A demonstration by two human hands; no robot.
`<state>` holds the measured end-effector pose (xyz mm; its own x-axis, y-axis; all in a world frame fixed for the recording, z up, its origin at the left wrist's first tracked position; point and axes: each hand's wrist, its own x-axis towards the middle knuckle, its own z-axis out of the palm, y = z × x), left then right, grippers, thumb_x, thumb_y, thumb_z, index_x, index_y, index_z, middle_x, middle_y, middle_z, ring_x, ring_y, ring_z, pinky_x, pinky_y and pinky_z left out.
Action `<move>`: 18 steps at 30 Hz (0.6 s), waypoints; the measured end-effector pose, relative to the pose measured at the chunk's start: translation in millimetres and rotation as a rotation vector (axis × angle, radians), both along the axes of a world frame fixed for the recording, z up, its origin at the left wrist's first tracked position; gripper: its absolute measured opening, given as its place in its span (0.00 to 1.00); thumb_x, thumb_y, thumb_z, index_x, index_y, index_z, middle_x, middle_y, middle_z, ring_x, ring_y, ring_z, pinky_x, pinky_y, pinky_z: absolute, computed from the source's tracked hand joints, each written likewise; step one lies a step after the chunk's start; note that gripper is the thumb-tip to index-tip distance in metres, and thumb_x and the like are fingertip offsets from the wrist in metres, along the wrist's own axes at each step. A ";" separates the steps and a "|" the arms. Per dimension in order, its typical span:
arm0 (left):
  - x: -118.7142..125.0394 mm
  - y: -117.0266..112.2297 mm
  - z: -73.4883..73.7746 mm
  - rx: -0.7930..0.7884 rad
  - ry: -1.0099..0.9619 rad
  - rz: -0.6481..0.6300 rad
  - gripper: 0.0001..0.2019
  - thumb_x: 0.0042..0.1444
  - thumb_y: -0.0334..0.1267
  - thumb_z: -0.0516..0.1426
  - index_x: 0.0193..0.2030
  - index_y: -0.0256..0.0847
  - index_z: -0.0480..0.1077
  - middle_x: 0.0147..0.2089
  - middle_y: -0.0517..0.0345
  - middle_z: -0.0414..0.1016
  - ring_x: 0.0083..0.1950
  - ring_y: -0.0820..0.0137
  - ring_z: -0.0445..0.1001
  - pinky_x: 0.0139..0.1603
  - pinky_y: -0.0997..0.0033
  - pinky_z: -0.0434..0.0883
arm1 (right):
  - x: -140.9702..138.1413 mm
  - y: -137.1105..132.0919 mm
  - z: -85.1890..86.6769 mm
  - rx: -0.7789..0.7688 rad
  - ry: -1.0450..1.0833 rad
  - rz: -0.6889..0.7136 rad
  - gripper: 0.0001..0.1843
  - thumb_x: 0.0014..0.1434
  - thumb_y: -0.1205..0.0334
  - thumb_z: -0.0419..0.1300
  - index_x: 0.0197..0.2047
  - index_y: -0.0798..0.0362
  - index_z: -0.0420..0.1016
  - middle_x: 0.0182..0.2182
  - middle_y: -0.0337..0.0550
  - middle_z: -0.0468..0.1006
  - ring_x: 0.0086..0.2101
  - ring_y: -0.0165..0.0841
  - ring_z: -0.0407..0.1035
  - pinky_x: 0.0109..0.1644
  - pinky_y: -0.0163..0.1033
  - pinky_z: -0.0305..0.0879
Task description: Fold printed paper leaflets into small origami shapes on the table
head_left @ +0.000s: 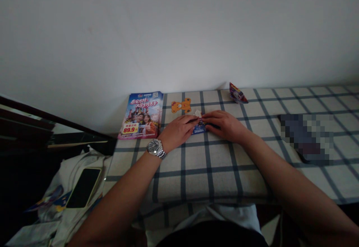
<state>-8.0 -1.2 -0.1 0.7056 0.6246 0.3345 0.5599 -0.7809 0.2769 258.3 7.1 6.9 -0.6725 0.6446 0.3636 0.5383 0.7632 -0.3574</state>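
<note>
Both hands meet over the checked tablecloth, with a small folded piece of printed paper (199, 130) between them. My left hand (179, 129), with a silver watch on the wrist, has its fingers closed on the paper's left side. From the right, my right hand (223, 124) pinches the same paper, its fingers bent. Blue print and a whitish part of the paper show; the fingers cover the rest. Left of my hands lies a stack of colourful flyers (141, 116). A folded printed paper shape (238, 93) stands near the wall.
Just behind my hands is an orange cartoon bear (181, 106) on the cloth. At the right lies a dark, pixelated flat item (305, 138). A phone (84, 188) rests on a white bag below the table's left edge. The wall (179, 33) borders the table's back.
</note>
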 end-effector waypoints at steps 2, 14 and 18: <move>0.3 -0.2 -0.2 -0.006 0.001 -0.004 0.20 0.70 0.30 0.55 0.66 0.42 0.70 0.65 0.49 0.73 0.65 0.61 0.73 0.68 0.52 0.74 | 0.3 -0.4 1.0 -0.004 -0.003 0.005 0.16 0.70 0.59 0.61 0.59 0.48 0.81 0.56 0.51 0.81 0.55 0.46 0.76 0.61 0.56 0.74; 2.1 1.7 1.3 -0.005 0.024 -0.001 0.20 0.69 0.27 0.54 0.65 0.40 0.70 0.64 0.47 0.74 0.64 0.62 0.74 0.67 0.54 0.75 | 1.2 1.4 -3.0 0.023 0.022 0.037 0.16 0.69 0.58 0.62 0.58 0.47 0.82 0.53 0.51 0.82 0.52 0.46 0.76 0.57 0.57 0.75; 2.8 2.1 0.8 0.007 0.032 0.004 0.19 0.69 0.27 0.54 0.65 0.41 0.71 0.64 0.48 0.74 0.64 0.62 0.74 0.67 0.55 0.75 | 1.4 2.9 -5.2 0.033 0.018 0.034 0.16 0.69 0.59 0.62 0.57 0.46 0.82 0.53 0.51 0.82 0.52 0.45 0.76 0.57 0.56 0.76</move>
<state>-5.2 0.9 0.7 0.7134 0.6254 0.3163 0.5719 -0.7803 0.2531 259.7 9.9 1.7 -0.6872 0.6089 0.3962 0.5055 0.7925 -0.3412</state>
